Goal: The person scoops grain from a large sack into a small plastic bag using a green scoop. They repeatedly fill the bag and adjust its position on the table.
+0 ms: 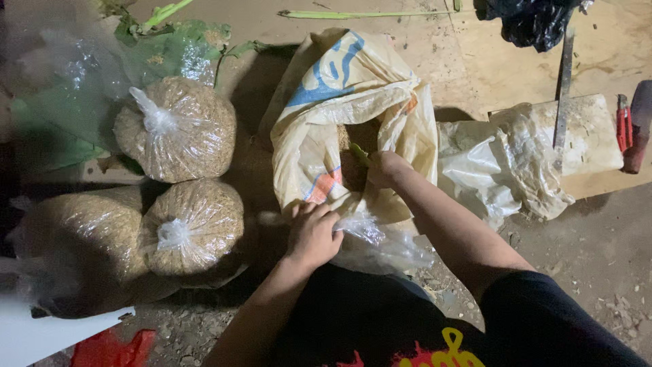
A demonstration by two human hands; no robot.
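Note:
A large woven sack (339, 115), pale yellow with blue and orange print, lies open on the ground in the middle of the view. My right hand (384, 168) reaches into its mouth, closed on a small green object (360, 155) over the brown grain inside. My left hand (312, 234) grips the near rim of the sack together with a clear plastic bag (380, 245) that spreads out below the sack's opening.
Three tied clear bags of brown grain sit at the left (175, 129), (193, 228), (81, 248). Crumpled plastic sheet (502, 163) lies right of the sack on a board (591, 136), with a metal rod (562, 88) and a red tool (623, 126). Black bag (533, 20) at top right.

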